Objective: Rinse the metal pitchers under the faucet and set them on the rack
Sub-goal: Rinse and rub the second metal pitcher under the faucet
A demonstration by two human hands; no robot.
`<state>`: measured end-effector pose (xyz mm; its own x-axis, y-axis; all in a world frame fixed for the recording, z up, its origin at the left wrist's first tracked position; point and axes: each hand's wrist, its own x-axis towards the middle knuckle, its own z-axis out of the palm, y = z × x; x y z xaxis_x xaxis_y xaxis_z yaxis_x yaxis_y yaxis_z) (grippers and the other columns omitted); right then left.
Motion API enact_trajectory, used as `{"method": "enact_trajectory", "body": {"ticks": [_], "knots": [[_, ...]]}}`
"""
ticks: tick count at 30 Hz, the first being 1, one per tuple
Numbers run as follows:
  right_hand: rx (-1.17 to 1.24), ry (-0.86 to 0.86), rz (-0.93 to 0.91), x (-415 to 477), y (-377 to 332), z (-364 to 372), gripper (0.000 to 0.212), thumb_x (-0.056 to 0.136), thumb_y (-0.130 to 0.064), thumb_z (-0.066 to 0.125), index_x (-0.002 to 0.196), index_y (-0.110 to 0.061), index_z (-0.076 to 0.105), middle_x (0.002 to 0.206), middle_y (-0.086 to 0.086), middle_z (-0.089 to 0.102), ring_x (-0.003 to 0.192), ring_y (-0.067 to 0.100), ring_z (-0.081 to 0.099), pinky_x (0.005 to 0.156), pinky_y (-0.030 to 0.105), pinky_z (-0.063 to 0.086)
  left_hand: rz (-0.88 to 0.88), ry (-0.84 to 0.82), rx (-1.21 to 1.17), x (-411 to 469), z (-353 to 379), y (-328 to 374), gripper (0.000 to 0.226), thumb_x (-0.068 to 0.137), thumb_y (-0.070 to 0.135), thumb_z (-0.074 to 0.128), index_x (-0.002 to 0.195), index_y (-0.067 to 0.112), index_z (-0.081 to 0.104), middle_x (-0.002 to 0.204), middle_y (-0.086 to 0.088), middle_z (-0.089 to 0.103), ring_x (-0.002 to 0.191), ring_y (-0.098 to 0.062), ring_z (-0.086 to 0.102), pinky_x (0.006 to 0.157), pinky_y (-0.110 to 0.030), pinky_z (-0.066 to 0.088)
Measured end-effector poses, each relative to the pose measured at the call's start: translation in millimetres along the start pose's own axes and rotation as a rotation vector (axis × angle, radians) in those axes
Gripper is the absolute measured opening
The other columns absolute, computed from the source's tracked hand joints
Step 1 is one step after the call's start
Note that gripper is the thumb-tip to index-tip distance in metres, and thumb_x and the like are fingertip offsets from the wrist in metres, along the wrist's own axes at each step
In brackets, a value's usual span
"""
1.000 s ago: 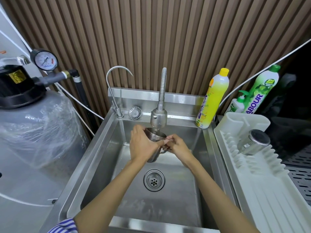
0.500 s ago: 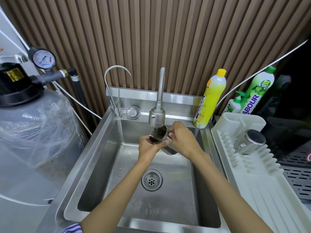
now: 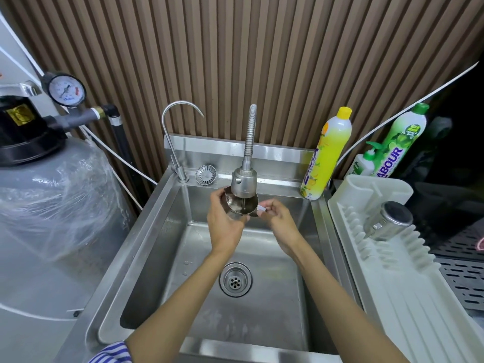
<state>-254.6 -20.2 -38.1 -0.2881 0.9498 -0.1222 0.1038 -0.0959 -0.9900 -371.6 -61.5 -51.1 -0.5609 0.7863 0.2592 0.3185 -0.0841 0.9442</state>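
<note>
The metal pitcher (image 3: 239, 205) sits directly under the faucet (image 3: 244, 183), held above the far end of the sink (image 3: 157, 231) with its mouth tilted up toward me, and I can see a thin stream of water falling from the spray head into it. My left hand (image 3: 225, 221) wraps around the pitcher's left side and underside, fingers curled over the body. My right hand (image 3: 277, 218) is at the pitcher's right edge with its fingers bent in and pinching there; I take it to be on the handle, though I cannot make the handle out clearly. Below and nearer to me, the drain (image 3: 235, 279) lies in the middle of the basin floor. A slim gooseneck tap (image 3: 172, 142) rises from the far left corner of the sink deck, with a round strainer (image 3: 206, 174) lying just beside its base. At the far right corner a yellow bottle (image 3: 327, 155) stands on the deck, and farther right I see a green bottle (image 3: 400, 142) with a small pump bottle (image 3: 364, 163) in front of it. The white rack (image 3: 392, 297) runs along the right side of the sink, and a second pitcher (image 3: 390, 221) lies among its far prongs, bottom facing up. To the left a grey tank (image 3: 52, 218) wrapped in clear plastic stands beside the sink, a pressure gauge (image 3: 67, 90) mounted above it. A striped sleeve (image 3: 112, 353) shows at the near edge on my left arm.
</note>
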Motion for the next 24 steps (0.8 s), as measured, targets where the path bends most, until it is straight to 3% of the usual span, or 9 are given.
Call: {"method": "enact_trajectory", "body": {"ticks": [4, 6, 9, 13, 17, 19, 21, 24], "knots": [[0.322, -0.072, 0.095, 1.6, 11.9, 8.7, 0.016, 0.091, 0.009, 0.044, 0.089, -0.005, 0.051, 0.094, 0.014, 0.056, 0.092, 0.024, 0.055, 0.100, 0.038, 0.042, 0.160, -0.061, 0.199, 6.4, -13.3, 1.9, 0.071, 0.055, 0.010, 0.085, 0.116, 0.010, 0.048, 0.107, 0.007, 0.051, 0.101, -0.017, 0.052, 0.083, -0.010, 0.035], [0.406, -0.083, 0.131, 1.8, 15.3, 12.2, 0.016, 0.092, 0.007, 0.041, 0.089, -0.005, 0.051, 0.088, 0.013, 0.057, 0.086, 0.023, 0.058, 0.101, 0.041, 0.044, 0.195, -0.075, 0.314, 9.6, -18.7, 4.2, 0.070, 0.054, 0.021, 0.085, 0.112, 0.011, 0.049, 0.106, 0.006, 0.051, 0.103, -0.019, 0.048, 0.081, -0.018, 0.036], [0.367, -0.101, 0.147, -1.2, 20.3, 13.9, 0.015, 0.095, 0.000, 0.042, 0.088, -0.008, 0.053, 0.085, 0.008, 0.059, 0.082, 0.018, 0.058, 0.088, 0.034, 0.051, 0.170, -0.056, 0.428, 9.7, -23.2, 9.4, 0.069, 0.052, 0.038, 0.084, 0.105, 0.013, 0.048, 0.101, 0.007, 0.049, 0.100, -0.019, 0.047, 0.078, -0.030, 0.042], [0.214, -0.076, 0.159, -7.7, 25.1, 10.8, 0.012, 0.096, -0.008, 0.043, 0.097, -0.007, 0.055, 0.090, 0.006, 0.062, 0.084, 0.010, 0.063, 0.069, 0.025, 0.056, 0.086, -0.078, 0.502, 7.1, -21.9, 12.4, 0.067, 0.053, 0.053, 0.081, 0.096, 0.013, 0.046, 0.097, 0.002, 0.049, 0.097, -0.021, 0.048, 0.077, -0.040, 0.047], [-0.009, 0.004, 0.130, -11.2, 17.7, 1.2, 0.011, 0.095, -0.010, 0.045, 0.091, -0.012, 0.056, 0.090, 0.007, 0.065, 0.072, 0.004, 0.064, 0.057, 0.021, 0.055, -0.086, -0.114, 0.446, 0.9, -17.9, 9.8, 0.067, 0.053, 0.060, 0.079, 0.091, 0.015, 0.046, 0.096, 0.000, 0.050, 0.093, -0.020, 0.051, 0.078, -0.039, 0.049], [-0.182, 0.045, 0.091, -11.2, 10.7, -4.4, 0.013, 0.094, -0.012, 0.048, 0.085, -0.017, 0.056, 0.093, 0.007, 0.066, 0.075, 0.012, 0.068, 0.061, 0.029, 0.057, -0.178, -0.118, 0.367, -2.8, -14.3, 7.0, 0.065, 0.054, 0.060, 0.079, 0.088, 0.015, 0.047, 0.094, 0.000, 0.054, 0.089, -0.018, 0.055, 0.075, -0.035, 0.048], [-0.429, 0.084, 0.032, -10.3, 1.3, -10.4, 0.011, 0.092, -0.017, 0.049, 0.085, -0.021, 0.057, 0.091, 0.004, 0.068, 0.082, 0.020, 0.070, 0.076, 0.039, 0.056, -0.276, -0.128, 0.268, -4.8, -9.9, 3.7, 0.064, 0.052, 0.063, 0.078, 0.083, 0.011, 0.055, 0.088, 0.000, 0.063, 0.083, -0.017, 0.061, 0.070, -0.030, 0.048], [-0.760, 0.109, -0.054, -8.4, -13.6, -17.3, 0.014, 0.090, -0.022, 0.047, 0.094, -0.020, 0.060, 0.092, 0.004, 0.071, 0.093, 0.025, 0.066, 0.094, 0.038, 0.045, -0.407, -0.175, 0.088, -8.7, -2.7, -0.6, 0.064, 0.052, 0.062, 0.078, 0.085, 0.009, 0.066, 0.081, -0.002, 0.071, 0.082, -0.015, 0.068, 0.068, -0.026, 0.052]]}}
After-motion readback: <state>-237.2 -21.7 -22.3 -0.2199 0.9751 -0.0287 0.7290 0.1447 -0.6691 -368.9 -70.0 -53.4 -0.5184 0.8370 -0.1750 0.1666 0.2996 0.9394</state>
